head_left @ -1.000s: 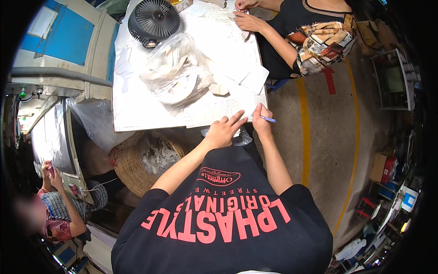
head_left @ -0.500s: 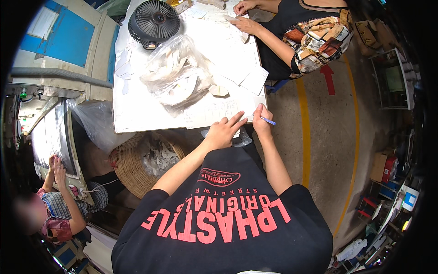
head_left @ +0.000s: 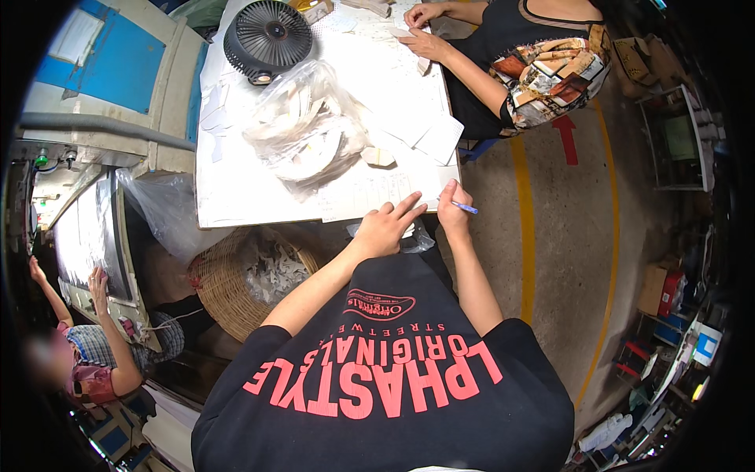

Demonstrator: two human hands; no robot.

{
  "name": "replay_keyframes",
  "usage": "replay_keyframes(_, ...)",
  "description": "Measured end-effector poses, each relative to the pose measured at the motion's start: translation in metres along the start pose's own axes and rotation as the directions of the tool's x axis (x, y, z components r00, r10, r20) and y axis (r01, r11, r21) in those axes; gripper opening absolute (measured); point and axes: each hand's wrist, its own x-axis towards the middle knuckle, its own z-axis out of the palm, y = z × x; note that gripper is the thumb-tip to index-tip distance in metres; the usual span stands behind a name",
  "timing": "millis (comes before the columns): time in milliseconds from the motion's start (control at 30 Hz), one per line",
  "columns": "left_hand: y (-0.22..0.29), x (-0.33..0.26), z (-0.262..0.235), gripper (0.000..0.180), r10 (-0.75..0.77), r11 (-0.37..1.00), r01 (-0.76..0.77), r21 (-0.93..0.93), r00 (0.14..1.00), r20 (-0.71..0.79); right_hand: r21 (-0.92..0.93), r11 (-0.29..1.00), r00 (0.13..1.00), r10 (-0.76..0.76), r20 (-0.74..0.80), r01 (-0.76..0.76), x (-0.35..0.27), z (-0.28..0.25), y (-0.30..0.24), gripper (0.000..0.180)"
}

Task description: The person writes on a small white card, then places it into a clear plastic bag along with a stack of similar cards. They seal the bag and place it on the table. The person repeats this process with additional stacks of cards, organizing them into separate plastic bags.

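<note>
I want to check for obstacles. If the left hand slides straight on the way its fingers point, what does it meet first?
The left hand points up and right over the paper sheet. First would likely be the small beige cut piece, then white pieces beyond; the exact line is uncertain.

Barely any change, tbh. Left hand [head_left: 385, 228] now fingers spread flatter on white paper sheet [head_left: 370, 193] at table edge, just left of pen grip. Right hand [head_left: 452, 211] with blue pen [head_left: 464, 208] shifted slightly. Person at bottom left dropped raised hand [head_left: 35, 269] a bit.
</note>
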Motion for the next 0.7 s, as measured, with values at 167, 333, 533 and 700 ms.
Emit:
replay_keyframes(167,-0.0003,0.0,0.0002,0.098,-0.006,1.0,0.006,-0.003,1.0,0.02,-0.042,0.999,1.0,-0.01,-0.017,0.01,-0.0001,0.0007,0.0042,0.044)
replay_keyframes(333,0.0012,0.0006,-0.0018,0.098,-0.007,1.0,0.007,0.004,1.0,0.024,-0.016,1.0,1.0,0.016,-0.022,-0.016,0.0002,0.0002,0.0034,0.045)
replay_keyframes(533,0.0034,0.0007,-0.0039,0.098,-0.013,1.0,0.012,0.011,0.999,0.031,-0.014,1.0,1.0,0.011,-0.022,-0.011,0.0015,-0.0007,0.0037,0.045)
replay_keyframes(700,0.0036,0.0017,-0.0038,0.098,-0.017,1.0,0.017,0.011,0.999,0.04,-0.035,0.999,1.0,-0.007,-0.028,0.006,0.0019,-0.0019,0.003,0.043)
